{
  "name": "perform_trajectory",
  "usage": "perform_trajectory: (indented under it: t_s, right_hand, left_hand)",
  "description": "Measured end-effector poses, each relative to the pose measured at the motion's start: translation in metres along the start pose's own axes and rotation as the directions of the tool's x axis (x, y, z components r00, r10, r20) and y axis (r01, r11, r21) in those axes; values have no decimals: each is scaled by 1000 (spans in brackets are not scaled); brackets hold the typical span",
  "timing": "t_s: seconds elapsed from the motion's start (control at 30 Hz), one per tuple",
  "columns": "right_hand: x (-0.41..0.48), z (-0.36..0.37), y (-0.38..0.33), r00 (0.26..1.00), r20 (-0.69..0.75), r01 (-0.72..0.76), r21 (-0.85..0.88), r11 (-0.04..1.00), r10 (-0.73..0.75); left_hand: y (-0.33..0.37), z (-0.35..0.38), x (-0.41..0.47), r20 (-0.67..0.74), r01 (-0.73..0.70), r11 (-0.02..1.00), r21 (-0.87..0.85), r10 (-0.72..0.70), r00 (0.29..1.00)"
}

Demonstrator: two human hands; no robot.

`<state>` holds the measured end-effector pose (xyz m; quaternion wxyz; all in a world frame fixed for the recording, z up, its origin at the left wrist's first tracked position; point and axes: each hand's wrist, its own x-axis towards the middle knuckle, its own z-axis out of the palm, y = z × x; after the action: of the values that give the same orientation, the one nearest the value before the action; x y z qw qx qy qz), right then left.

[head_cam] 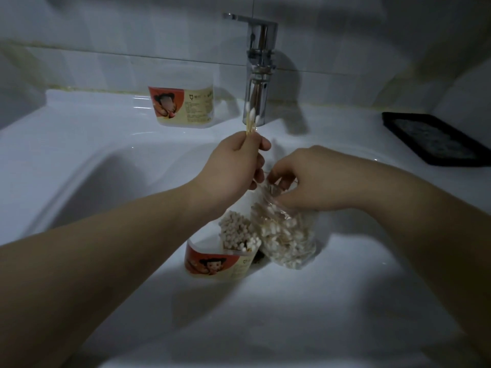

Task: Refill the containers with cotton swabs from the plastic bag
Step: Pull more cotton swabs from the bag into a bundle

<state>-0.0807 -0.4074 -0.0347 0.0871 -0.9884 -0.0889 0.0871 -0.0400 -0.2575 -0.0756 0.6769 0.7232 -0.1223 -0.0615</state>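
Left hand (236, 166), grip pinched shut on a few upright cotton swabs (251, 120), is above & just behind the open near container (220, 257) in the sink; right hand (305, 179) clutches plastic bag (287, 235).

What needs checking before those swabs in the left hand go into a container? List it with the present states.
1. Left hand pinches a few cotton swabs: ok.
2. Right hand holds the plastic bag at its mouth: ok.
3. Near container in the sink is open: ok.
4. Room left in it: cannot tell; it looks mostly packed.
5. Far container beside the faucet open: cannot tell.
6. Faucet off: ok, no water visible.
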Motion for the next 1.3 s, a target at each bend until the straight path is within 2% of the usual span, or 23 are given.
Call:
perform_trajectory:
  t_s: [0.1,0.27,0.6,0.83,1.13,1.3]
  right_hand:
    - [2,4,-3,998,-51,44,-3,999,-45]
    - [3,1,-1,986,-167,26,23,999,-21]
    - [-5,-24,6,898,-426,35,320,947,111]
    - [2,-16,8,924,-351,41,489,871,154]
    - [7,-10,8,921,-346,55,571,819,179]
    - [4,-17,10,891,-376,57,646,761,253]
  left_hand:
    - [1,1,-2,-15,-61,998,27,61,998]
    - [2,0,-5,16,-91,990,104,90,996]
    - [-2,1,-3,-7,-38,996,79,39,999]
    - [-3,-1,-5,98,-83,981,178,66,993]
    - [-5,-1,-6,197,-184,946,266,133,971]
    - [-6,0,-6,126,-46,981,188,22,992]
